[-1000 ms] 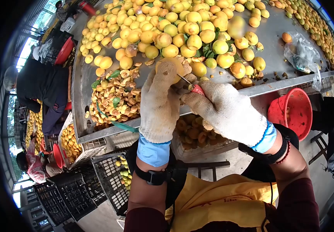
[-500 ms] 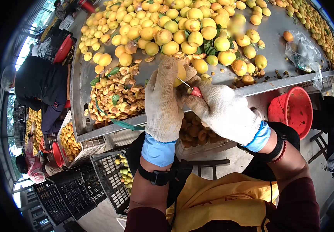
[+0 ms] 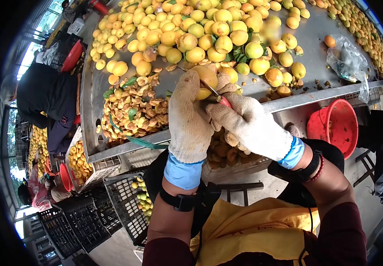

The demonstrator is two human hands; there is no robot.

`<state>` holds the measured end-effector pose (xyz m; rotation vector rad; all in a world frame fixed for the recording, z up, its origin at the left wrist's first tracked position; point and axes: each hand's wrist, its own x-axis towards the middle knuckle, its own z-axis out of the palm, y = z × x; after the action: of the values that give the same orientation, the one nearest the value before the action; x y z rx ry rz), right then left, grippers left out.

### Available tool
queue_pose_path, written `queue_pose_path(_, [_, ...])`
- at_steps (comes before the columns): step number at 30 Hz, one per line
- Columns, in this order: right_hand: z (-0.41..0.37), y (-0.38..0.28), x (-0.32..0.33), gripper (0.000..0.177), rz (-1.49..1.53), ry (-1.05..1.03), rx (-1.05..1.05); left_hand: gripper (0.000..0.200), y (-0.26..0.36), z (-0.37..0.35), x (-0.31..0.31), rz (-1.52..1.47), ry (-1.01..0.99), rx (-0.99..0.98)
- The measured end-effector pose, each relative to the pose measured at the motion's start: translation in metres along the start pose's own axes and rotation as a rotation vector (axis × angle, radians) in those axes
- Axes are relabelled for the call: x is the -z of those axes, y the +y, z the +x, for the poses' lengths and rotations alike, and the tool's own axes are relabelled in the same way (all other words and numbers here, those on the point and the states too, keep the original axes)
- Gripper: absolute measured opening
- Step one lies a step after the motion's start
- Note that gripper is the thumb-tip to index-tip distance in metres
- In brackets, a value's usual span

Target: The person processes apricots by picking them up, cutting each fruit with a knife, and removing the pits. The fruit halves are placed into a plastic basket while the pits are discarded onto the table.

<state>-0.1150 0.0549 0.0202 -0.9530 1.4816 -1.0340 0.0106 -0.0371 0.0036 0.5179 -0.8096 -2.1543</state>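
My left hand (image 3: pixel 186 119), in a whitish knit glove with a blue cuff, is closed around a round yellow-orange fruit (image 3: pixel 206 76). A dark gap crosses the fruit, with a smaller yellow part below it. My right hand (image 3: pixel 249 119), gloved the same way, grips a small knife by its red handle (image 3: pixel 224 102). The knife's thin blade reaches into the gap, and a thin metal tip shows beyond the fruit's far left side. Both hands meet over the near edge of the metal table (image 3: pixel 289 101). My fingers hide part of the handle.
Many yellow fruits (image 3: pixel 196 54) cover the table. A heap of peel-like scraps (image 3: pixel 134 113) lies left, a plastic bag (image 3: pixel 349 62) right. Below stand a crate of cut fruit (image 3: pixel 227 153), a red bucket (image 3: pixel 333 128) and a black crate (image 3: pixel 127 199). A person (image 3: pixel 51 95) bends at the left.
The fruit has tilted in my left hand and shows more of itself, with a dark gap now visible across it. My right hand and knife have shifted slightly left and down.
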Motion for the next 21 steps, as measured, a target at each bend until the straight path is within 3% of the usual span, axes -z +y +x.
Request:
queue_pose_path(5, [-0.004, 0.0, 0.002, 0.039, 0.21, -0.071, -0.08, 0.045, 0.004, 0.005, 0.01, 0.013, 0.016, -0.034])
queue_pose_path(7, [-0.009, 0.002, 0.009, 0.038, 0.253, 0.028, 0.043, 0.048, 0.008, 0.007, 0.016, 0.067, 0.064, -0.1])
queue_pose_path(10, [-0.003, -0.012, 0.031, 0.035, 0.272, 0.111, 0.053, 0.04, 0.017, 0.003, 0.006, 0.285, 0.138, -0.178])
queue_pose_path(12, [-0.002, -0.021, 0.033, 0.041, 0.192, 0.157, 0.054, 0.047, 0.006, -0.002, -0.008, 0.967, 0.174, -0.353])
queue_pose_path(13, [0.003, -0.021, 0.03, 0.041, 0.071, 0.185, 0.093, 0.053, -0.001, 0.004, -0.004, 1.264, 0.091, -0.635])
queue_pose_path(16, [0.01, -0.014, 0.028, 0.04, -0.071, 0.165, 0.164, 0.057, -0.013, -0.001, -0.001, 1.413, -0.023, -0.713])
queue_pose_path(17, [0.009, -0.018, 0.028, 0.04, 0.034, 0.119, 0.103, 0.054, -0.012, -0.004, -0.003, 1.184, 0.007, -0.454])
queue_pose_path(18, [0.009, -0.02, 0.028, 0.04, 0.139, 0.071, 0.044, 0.054, -0.008, -0.007, -0.006, 1.183, 0.006, -0.454])
queue_pose_path(21, [0.013, -0.014, 0.034, 0.036, 0.303, 0.021, 0.032, 0.042, 0.008, -0.009, -0.005, 0.75, -0.046, -0.2])
